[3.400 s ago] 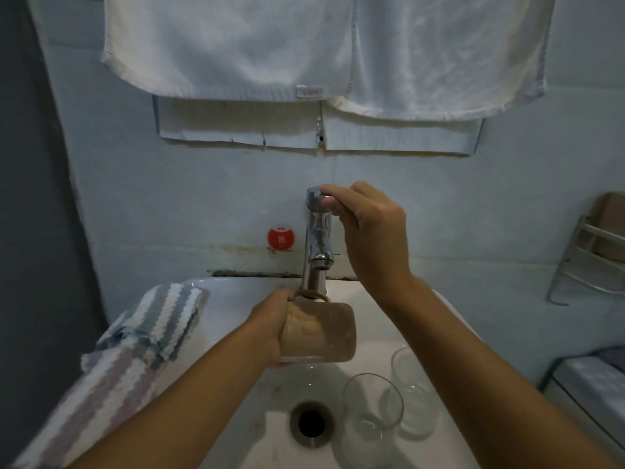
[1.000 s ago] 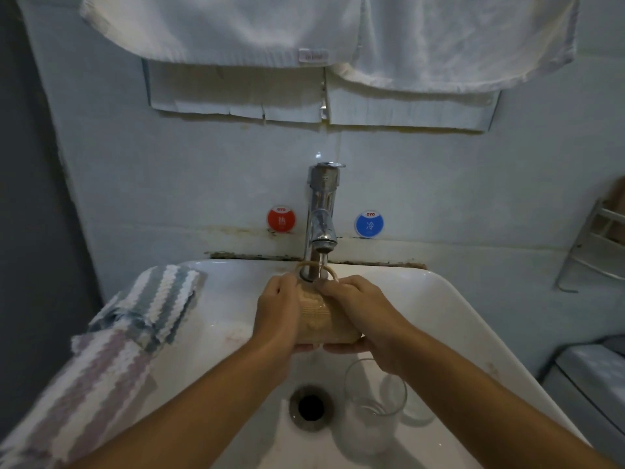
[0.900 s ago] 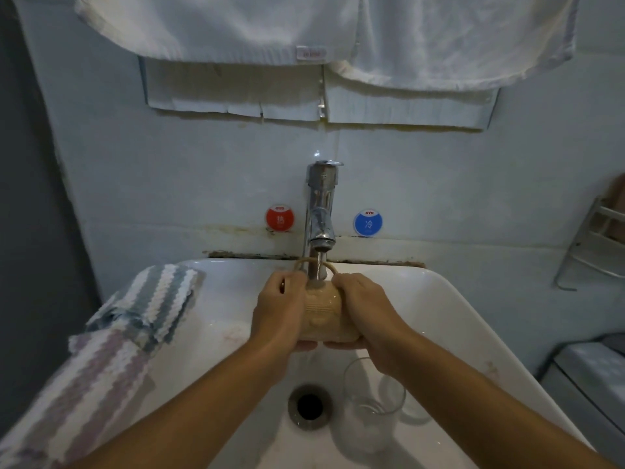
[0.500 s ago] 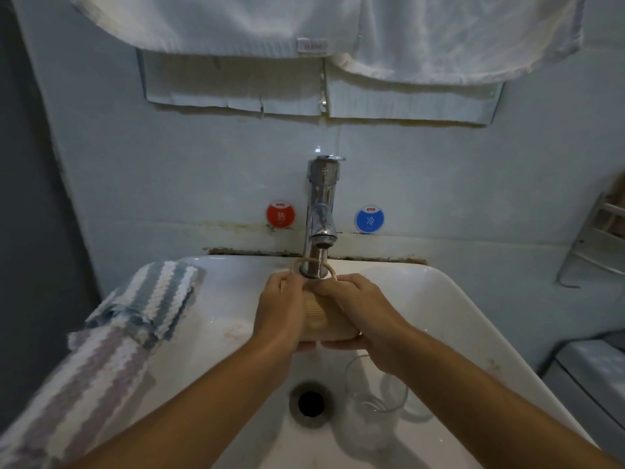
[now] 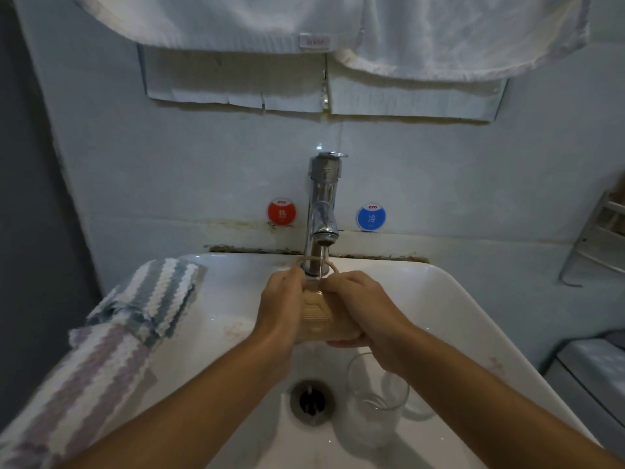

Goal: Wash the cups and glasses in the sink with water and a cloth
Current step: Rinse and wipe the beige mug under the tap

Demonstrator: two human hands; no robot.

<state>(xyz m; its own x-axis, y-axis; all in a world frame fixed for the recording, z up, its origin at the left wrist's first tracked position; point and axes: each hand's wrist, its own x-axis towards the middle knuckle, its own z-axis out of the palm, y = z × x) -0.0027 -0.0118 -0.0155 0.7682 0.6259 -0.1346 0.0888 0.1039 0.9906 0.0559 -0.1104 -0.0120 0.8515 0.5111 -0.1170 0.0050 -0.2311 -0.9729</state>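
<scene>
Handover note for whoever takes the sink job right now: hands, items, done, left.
Left hand and right hand both grip the tan cup under the tap, water running.
Glass stands in the sink right of the drain; a second glass sits behind the right forearm, mostly hidden.
Striped cloth lies unused on the left rim.
Done: cup being rinsed.
Left: wipe cup with cloth, wash both glasses.

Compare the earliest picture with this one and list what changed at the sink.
The right hand let go of the tap and came down to grip the tan cup alongside the left hand; water now runs onto the cup. Unchanged: the left hand's hold on the cup, the clear glass standing in the sink, and the striped cloth on its left rim.
</scene>
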